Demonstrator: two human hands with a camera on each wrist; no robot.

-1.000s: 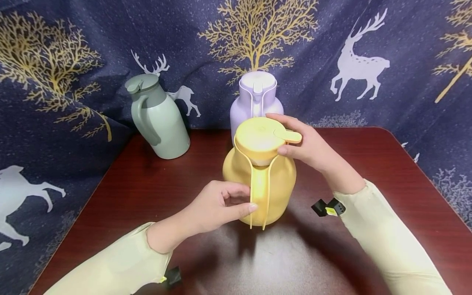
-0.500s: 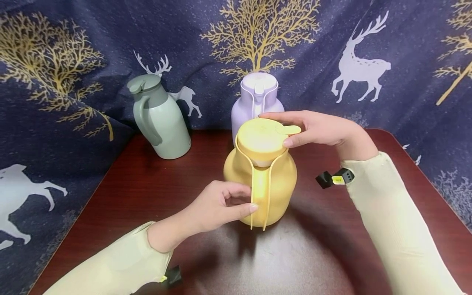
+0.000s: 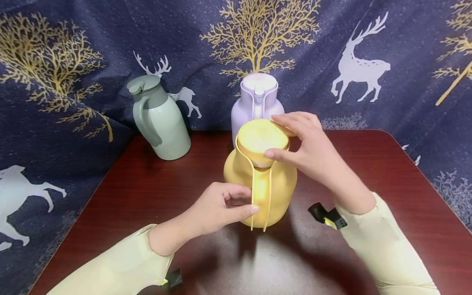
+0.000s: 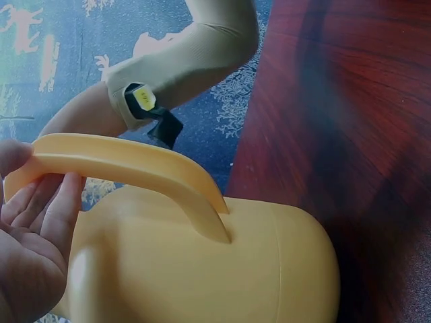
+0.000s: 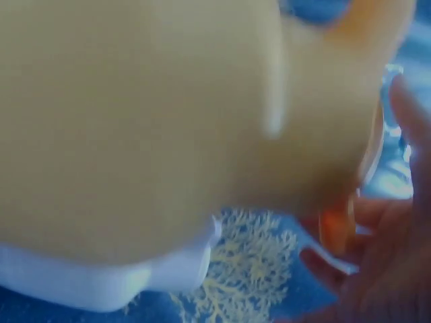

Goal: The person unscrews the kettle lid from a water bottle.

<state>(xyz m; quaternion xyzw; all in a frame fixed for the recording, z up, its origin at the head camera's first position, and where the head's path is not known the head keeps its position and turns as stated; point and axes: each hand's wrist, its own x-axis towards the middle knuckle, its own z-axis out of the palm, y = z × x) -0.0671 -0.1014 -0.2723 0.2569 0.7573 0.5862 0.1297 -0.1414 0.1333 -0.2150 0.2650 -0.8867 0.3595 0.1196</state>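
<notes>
A yellow thermos jug stands upright at mid-table in the head view, its handle facing me. My left hand pinches that handle between thumb and fingers; the left wrist view shows fingers beneath the handle. On top sits the round yellow lid, with a small tab pointing right. My right hand grips the lid from the right, thumb at its front and fingers at its back, largely covering the tab. The blurred right wrist view shows the jug's body and my right hand.
A lilac thermos jug stands right behind the yellow one, partly hidden by it. A pale green jug stands at the back left of the dark red table. A blue curtain with trees and deer hangs behind.
My right hand swung back around the lid, then forward; its thumb now lies further round to the lid's front. The lid's tab has shifted slightly backward. My left hand kept its place.
</notes>
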